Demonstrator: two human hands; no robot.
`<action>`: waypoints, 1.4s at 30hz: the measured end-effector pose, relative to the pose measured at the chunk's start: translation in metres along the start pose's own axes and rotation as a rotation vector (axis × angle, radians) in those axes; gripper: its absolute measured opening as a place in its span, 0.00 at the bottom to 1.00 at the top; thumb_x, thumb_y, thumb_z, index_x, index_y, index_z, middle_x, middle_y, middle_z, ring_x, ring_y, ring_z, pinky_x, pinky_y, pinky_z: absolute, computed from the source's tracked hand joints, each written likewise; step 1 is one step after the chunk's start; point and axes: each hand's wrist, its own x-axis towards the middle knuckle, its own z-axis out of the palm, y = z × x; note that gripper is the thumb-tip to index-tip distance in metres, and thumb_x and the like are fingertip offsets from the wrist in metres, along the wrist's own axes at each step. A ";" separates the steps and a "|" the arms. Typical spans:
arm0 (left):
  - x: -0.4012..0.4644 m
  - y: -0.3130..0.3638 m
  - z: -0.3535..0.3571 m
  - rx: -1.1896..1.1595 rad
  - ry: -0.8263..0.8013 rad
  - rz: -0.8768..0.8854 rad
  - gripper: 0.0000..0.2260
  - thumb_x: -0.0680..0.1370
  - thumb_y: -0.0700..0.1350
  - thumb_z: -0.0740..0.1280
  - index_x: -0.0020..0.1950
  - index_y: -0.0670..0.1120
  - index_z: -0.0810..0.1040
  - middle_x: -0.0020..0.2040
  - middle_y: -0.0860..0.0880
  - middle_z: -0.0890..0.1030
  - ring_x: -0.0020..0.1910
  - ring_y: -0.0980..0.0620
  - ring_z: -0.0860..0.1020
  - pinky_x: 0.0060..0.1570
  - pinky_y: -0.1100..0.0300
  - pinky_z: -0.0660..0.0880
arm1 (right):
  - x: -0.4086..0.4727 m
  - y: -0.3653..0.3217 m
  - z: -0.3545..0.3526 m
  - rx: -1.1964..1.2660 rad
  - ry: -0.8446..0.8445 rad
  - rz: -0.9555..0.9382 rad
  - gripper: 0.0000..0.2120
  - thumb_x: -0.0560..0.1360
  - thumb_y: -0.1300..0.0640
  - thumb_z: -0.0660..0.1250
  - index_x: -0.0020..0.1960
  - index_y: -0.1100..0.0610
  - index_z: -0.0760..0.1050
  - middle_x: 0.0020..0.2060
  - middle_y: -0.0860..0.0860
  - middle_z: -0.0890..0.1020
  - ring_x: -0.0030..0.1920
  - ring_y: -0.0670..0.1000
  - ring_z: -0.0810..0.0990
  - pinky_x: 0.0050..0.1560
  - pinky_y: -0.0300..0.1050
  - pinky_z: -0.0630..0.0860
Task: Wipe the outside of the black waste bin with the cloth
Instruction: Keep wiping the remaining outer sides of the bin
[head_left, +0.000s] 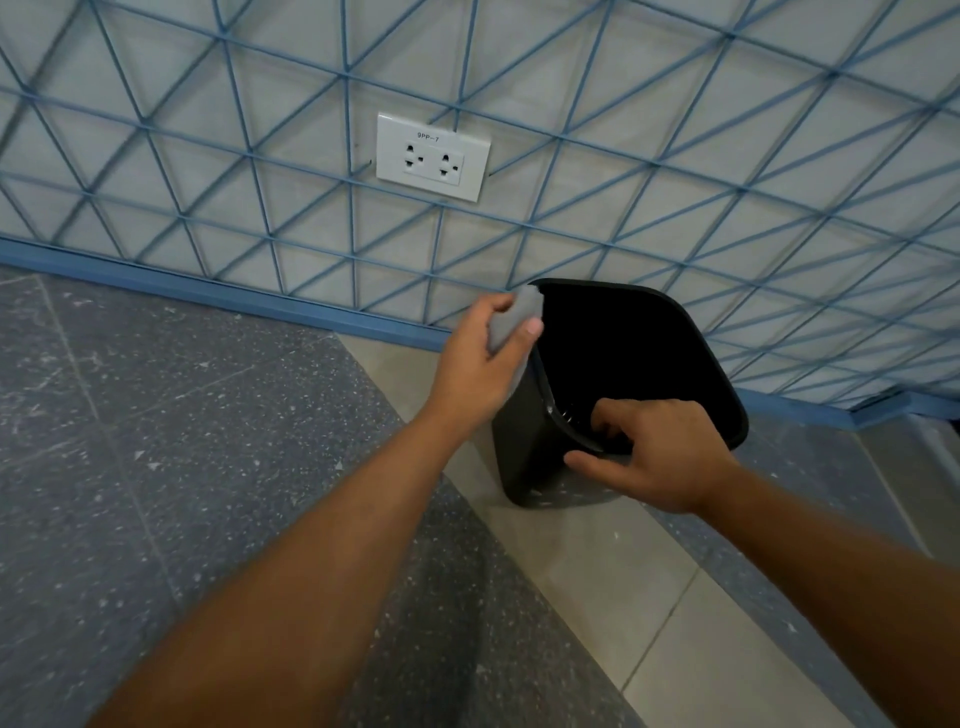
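Observation:
The black waste bin (524, 457) stands on the floor close to the wall, its open top tilted toward me. My left hand (483, 364) grips a grey cloth (522, 317) and holds it against the bin's upper left rim and outer side. My right hand (654, 452) grips the near rim of the bin, thumb on the outside and fingers curled over into the opening. The bin's inside looks dark; I cannot make out any contents.
A white wall with a blue line pattern rises right behind the bin, with a white double power socket (432, 157) above and left. A blue skirting strip (208, 296) runs along the wall's foot. The floor has dark speckled tiles (156, 441) and light tiles (623, 597).

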 end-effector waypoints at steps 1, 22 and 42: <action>0.003 0.001 0.002 0.118 -0.068 0.083 0.15 0.83 0.46 0.71 0.67 0.41 0.80 0.62 0.46 0.82 0.61 0.54 0.78 0.63 0.65 0.71 | 0.000 0.000 0.002 0.009 -0.015 -0.022 0.24 0.70 0.27 0.53 0.37 0.47 0.69 0.29 0.45 0.75 0.29 0.46 0.73 0.28 0.44 0.67; -0.034 -0.037 -0.050 -0.724 -0.045 -0.568 0.12 0.81 0.51 0.69 0.41 0.51 0.88 0.35 0.54 0.82 0.35 0.57 0.80 0.30 0.65 0.76 | 0.037 -0.031 0.006 0.147 -0.111 0.328 0.23 0.68 0.31 0.65 0.47 0.50 0.73 0.37 0.48 0.79 0.39 0.51 0.79 0.38 0.47 0.76; -0.030 -0.002 0.014 -0.537 0.215 -0.468 0.20 0.83 0.58 0.65 0.65 0.45 0.83 0.63 0.45 0.86 0.65 0.49 0.83 0.70 0.49 0.79 | 0.036 -0.047 0.009 0.295 -0.254 0.199 0.17 0.80 0.39 0.50 0.38 0.46 0.66 0.32 0.44 0.73 0.36 0.49 0.74 0.40 0.46 0.67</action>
